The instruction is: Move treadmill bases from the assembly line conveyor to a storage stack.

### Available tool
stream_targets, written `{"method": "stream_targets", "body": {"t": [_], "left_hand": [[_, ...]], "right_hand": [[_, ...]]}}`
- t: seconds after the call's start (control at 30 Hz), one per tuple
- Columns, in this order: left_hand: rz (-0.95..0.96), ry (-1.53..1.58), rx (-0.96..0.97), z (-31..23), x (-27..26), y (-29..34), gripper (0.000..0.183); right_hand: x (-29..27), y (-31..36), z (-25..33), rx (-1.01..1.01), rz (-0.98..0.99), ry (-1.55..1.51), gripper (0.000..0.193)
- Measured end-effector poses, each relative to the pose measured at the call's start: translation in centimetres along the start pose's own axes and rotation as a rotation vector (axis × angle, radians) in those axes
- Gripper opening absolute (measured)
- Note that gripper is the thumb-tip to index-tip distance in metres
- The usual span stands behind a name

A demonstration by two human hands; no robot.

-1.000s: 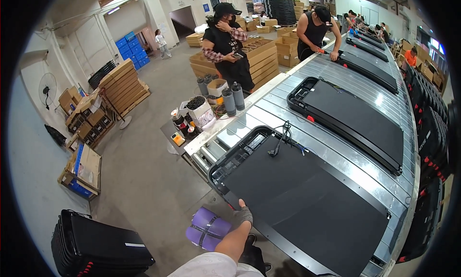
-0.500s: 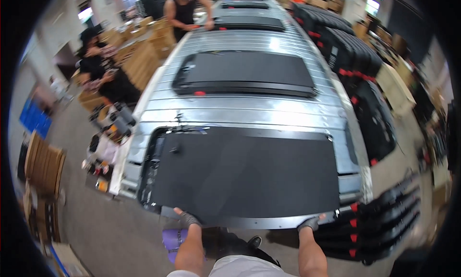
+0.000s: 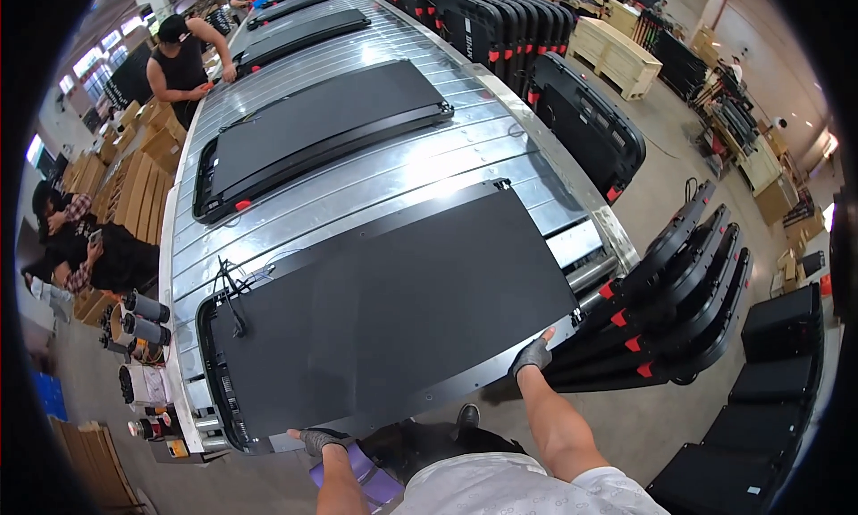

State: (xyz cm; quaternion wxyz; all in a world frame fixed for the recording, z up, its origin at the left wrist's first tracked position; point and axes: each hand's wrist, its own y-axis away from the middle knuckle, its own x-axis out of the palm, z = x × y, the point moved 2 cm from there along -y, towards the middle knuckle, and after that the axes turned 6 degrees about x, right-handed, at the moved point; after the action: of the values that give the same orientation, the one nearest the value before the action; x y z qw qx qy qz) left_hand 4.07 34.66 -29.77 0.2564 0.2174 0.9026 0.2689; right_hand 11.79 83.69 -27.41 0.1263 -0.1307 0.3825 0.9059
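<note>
Left hand (image 3: 320, 442) and right hand (image 3: 533, 355) (the latter unseen a second ago) pinch the near edge of the black panel (image 3: 384, 314).

White lettering (image 3: 468, 38) on upright black panel (image 3: 483, 34)

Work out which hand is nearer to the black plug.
Left. The left hand grips the near edge of the black panel, toward the end with the plug; the right hand grips it near the opposite end.

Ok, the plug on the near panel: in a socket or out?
Out: the black plug lies loose atop the near panel, no socket around it.
</note>
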Motion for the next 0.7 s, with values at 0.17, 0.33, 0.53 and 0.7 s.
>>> {"method": "stream_targets", "body": {"t": [0.17,0.33,0.53,0.7], "left_hand": [[-0.018,-0.029,0.009,-0.5,0.8,1.3,0.096],[-0.055,-0.036,0.019,-1.0,-0.1,2.0,0.096],[-0.137,0.004,0.011,-3.3,1.0,4.3,0.096],[-0.182,0.036,-0.018,-2.8,-0.4,3.2,0.096]], "right_hand": [[0.0,-0.1,-0.3,0.015,-0.071,0.02,0.098],[0.0,-0.7,-0.6,0.017,-0.078,0.059,0.102],[0.2,-1.2,-0.6,0.042,-0.001,-0.008,0.106],[0.1,-0.8,-0.7,0.047,0.001,0.021,0.108]]}}
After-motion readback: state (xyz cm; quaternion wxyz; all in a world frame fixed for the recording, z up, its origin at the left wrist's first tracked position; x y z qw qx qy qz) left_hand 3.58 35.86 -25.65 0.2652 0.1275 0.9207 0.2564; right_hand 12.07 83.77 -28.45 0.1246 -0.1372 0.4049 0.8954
